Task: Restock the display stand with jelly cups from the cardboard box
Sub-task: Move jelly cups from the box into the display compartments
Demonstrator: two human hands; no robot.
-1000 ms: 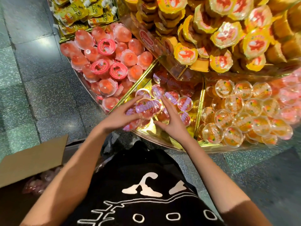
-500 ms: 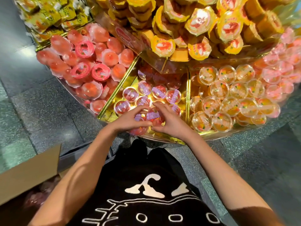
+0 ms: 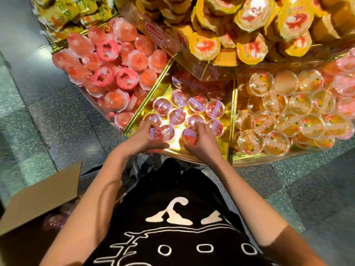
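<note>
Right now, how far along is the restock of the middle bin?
Done: one layer of purple-lidded cups covers much of the middle bin. In hand: left hand and right hand each hold cups at its front edge. Left: gold floor shows, and the cardboard box holds spare cups.

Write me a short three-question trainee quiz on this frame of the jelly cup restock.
1. True or false: the left hand and the right hand are both at the middle compartment.
2. Where is the cardboard box? A) on top of the stand B) low on the person's left C) behind the yellow packs
3. Fill in: the cups in the middle compartment have ___ lids.
Key: 1 true; 2 B; 3 purple.
</note>
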